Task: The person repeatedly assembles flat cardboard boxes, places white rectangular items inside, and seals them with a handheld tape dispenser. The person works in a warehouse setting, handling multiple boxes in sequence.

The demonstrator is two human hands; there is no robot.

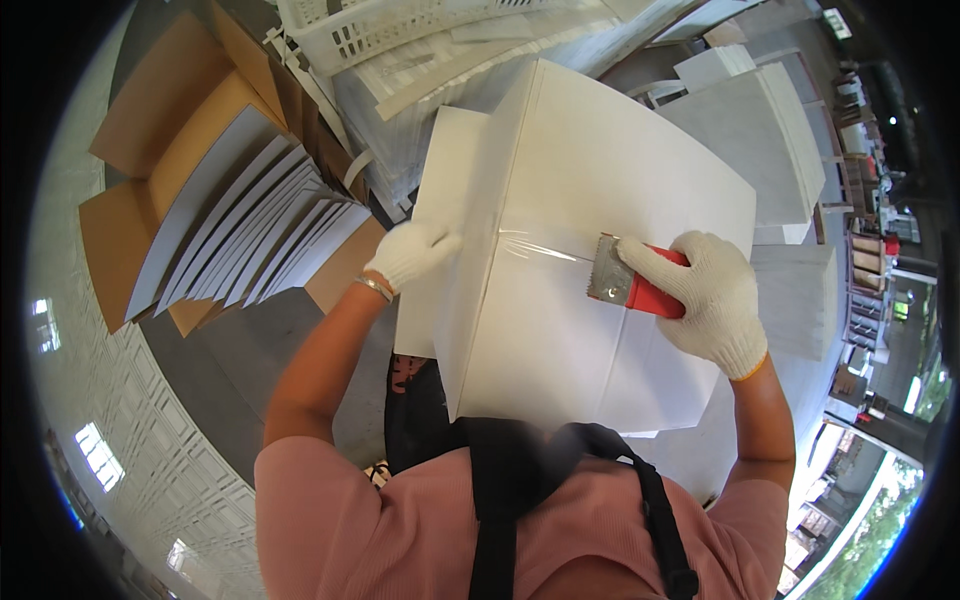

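A large white carton [570, 170] lies in front of me, its flaps meeting in a seam across the upper face. A shiny strip of clear tape [540, 249] runs along that seam from the left edge towards the middle. My right hand [710, 300], in a white knit glove, grips a red tape dispenser [655, 296]. Its toothed metal plate rests on or just over the seam. My left hand [412, 254], gloved as well, is at the carton's left side with thumb and fingers apart. Whether its fingertips touch the carton I cannot tell.
To the left, an open brown cardboard box [180, 130] holds several upright white sheets [255, 215]. A white plastic crate [370, 35] sits at the back on a wrapped stack. More white cartons [745, 130] stand on the right.
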